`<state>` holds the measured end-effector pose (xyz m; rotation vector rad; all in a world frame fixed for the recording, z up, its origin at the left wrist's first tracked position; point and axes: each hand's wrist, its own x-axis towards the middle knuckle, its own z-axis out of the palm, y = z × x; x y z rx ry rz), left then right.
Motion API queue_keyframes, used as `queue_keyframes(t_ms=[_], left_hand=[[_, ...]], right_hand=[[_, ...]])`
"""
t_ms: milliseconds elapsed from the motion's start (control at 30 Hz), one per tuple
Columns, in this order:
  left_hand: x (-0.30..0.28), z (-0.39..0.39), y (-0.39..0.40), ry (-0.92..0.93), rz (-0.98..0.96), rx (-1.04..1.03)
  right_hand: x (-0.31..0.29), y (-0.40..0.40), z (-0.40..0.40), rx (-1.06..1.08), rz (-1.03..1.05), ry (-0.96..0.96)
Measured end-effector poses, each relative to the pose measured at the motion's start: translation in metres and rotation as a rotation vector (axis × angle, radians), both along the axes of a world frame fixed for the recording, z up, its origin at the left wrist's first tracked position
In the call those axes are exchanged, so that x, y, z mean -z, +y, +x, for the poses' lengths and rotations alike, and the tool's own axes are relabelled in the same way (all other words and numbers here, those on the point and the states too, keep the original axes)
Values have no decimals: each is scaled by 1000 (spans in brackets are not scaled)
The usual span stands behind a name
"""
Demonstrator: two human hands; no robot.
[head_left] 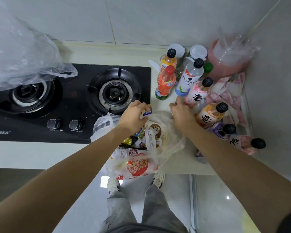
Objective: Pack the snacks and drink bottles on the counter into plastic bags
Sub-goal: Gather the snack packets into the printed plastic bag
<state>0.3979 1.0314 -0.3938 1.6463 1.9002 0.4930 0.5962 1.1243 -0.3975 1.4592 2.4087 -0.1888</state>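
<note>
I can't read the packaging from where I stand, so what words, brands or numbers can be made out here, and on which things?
Red round seal on the snack packet in the clear plastic bag: Chinese characters, too blurred to read.
White plastic bottle with black cap: Chinese print, too small to read.
Pink drink bottle and orange drink bottle: one large black brush-style character each, not legible.
Black gas hob: white brand mark at front left, unreadable.

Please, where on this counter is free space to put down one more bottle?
Bare patches: the pale counter strip between the black gas stove and the wall, and the front edge left of the clear snack-filled plastic bag. The right corner is crowded with drink bottles.
</note>
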Motion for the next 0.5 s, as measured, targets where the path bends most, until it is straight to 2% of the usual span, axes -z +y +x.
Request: queue_keyframes(t_ms=[200,333,400,500], left_hand=[[-20,-12,-44,-63,75,-62],[-29,-20,-79,-45,11,-60],[-31,-22,-93,1,-11,-35],[-33,-24,-108,72,-34,-6]], right_hand=[[-14,-3,-4,11,99,79],[-32,-24,-6,34,178,312],[-42,-42,-8,-30,194,448],[-47,-72,-15,-114,67,540]])
